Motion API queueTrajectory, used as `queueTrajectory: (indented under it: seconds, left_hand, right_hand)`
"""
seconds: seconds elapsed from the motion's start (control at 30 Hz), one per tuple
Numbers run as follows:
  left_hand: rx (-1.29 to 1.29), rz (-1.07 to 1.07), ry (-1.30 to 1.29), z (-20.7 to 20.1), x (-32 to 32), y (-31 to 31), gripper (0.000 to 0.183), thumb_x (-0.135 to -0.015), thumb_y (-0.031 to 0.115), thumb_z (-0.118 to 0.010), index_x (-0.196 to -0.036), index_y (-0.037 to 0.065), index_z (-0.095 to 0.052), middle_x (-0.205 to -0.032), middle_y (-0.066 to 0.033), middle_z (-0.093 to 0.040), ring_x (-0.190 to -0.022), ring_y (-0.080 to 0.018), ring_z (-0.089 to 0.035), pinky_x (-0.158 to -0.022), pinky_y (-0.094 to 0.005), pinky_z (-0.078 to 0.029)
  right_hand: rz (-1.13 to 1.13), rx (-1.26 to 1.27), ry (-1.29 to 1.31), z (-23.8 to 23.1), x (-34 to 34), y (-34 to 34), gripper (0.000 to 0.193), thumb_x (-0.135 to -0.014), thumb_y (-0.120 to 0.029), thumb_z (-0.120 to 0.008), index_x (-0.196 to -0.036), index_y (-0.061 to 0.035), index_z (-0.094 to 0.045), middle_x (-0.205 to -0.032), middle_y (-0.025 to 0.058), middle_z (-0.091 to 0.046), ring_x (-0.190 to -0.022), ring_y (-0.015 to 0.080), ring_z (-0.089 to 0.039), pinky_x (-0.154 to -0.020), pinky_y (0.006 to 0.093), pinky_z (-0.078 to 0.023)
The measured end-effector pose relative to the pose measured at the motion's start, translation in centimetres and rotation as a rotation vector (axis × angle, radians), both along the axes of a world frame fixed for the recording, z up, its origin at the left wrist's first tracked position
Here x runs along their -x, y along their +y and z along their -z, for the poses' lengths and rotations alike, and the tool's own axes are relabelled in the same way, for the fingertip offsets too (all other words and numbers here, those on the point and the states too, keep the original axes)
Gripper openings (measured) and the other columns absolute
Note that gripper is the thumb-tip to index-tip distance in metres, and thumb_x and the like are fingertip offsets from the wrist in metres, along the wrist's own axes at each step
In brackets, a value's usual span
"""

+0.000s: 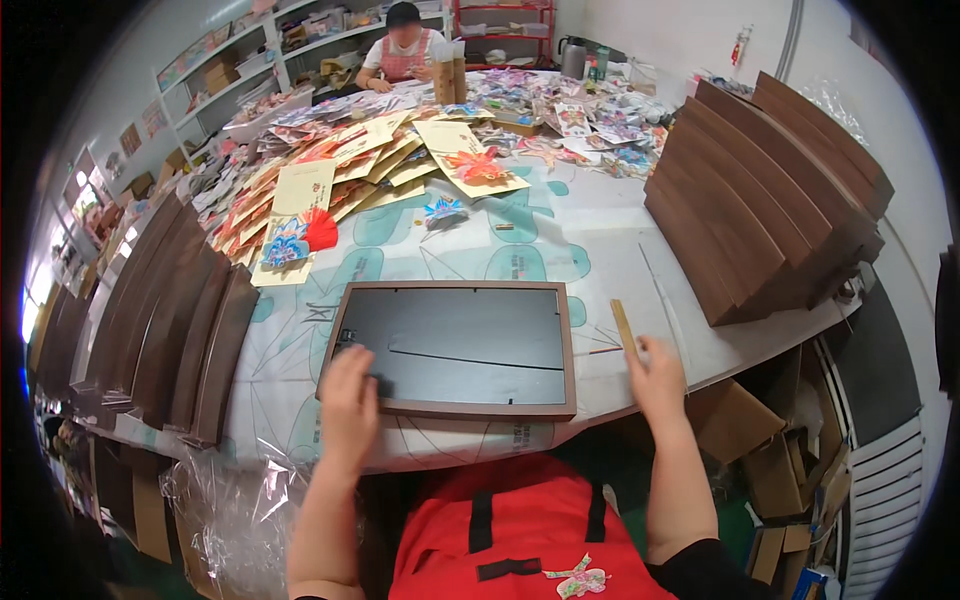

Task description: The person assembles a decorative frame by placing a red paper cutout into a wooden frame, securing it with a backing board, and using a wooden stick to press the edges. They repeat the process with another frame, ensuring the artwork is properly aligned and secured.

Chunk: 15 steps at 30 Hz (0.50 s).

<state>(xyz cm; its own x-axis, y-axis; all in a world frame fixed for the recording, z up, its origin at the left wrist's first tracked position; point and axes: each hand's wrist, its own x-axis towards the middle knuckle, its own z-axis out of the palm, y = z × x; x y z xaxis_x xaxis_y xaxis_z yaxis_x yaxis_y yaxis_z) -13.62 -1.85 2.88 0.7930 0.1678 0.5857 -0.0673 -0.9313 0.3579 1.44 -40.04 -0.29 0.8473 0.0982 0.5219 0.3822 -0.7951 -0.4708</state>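
A dark brown picture frame [570, 350] lies back side up in front of me, with a black backing board [450, 330] set inside it. Small dark tabs show along its inner edges, and a thin dark line crosses the board. My left hand [348, 405] is over the frame's near left corner, fingers loosely bent and slightly apart, with nothing seen in them; whether it touches the frame is hard to tell. To the right of the frame, my right hand [658, 380] grips a narrow yellowish flat strip [622, 325], which points up and away from me.
Brown frames stand in rows at left [165, 320] and right [760, 200]. Behind lie cream cards [300, 200] with fan-like paper ornaments, a blue ornament [444, 210] and heaped colourful pieces. A co-worker [400, 55] sits across the table. Clear plastic wrap [235, 510] hangs below the near edge.
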Motion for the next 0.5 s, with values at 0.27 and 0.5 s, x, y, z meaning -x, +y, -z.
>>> queueTrajectory:
  seconds: [0.27,0.5]
  left_hand:
    - [-0.002,0.402,0.004,1.4,-2.3,-10.1,0.031,-0.075,0.009,-0.070,-0.105,0.007,-0.064,-0.106,-0.0073,-0.063,-0.099,-0.0256,-0.057,-0.089,-0.0402,-0.038]
    - [0.091,0.410,0.007,2.3,-2.2,-9.5,0.023,-0.074,0.008,-0.069,-0.096,0.012,-0.065,-0.092,-0.0024,-0.059,-0.089,-0.0217,-0.055,-0.081,-0.0368,-0.036]
  right_hand:
    - [0.364,0.299,0.309,1.2,-6.1,-6.3,0.023,-0.086,-0.023,-0.061,-0.090,-0.0002,-0.061,-0.097,0.0171,-0.062,-0.093,0.0364,-0.060,-0.080,0.0465,-0.048]
    - [0.363,0.447,0.324,2.6,-9.1,-8.7,0.017,-0.088,-0.016,-0.056,-0.093,0.0006,-0.059,-0.095,0.0214,-0.063,-0.092,0.0374,-0.062,-0.079,0.0473,-0.049]
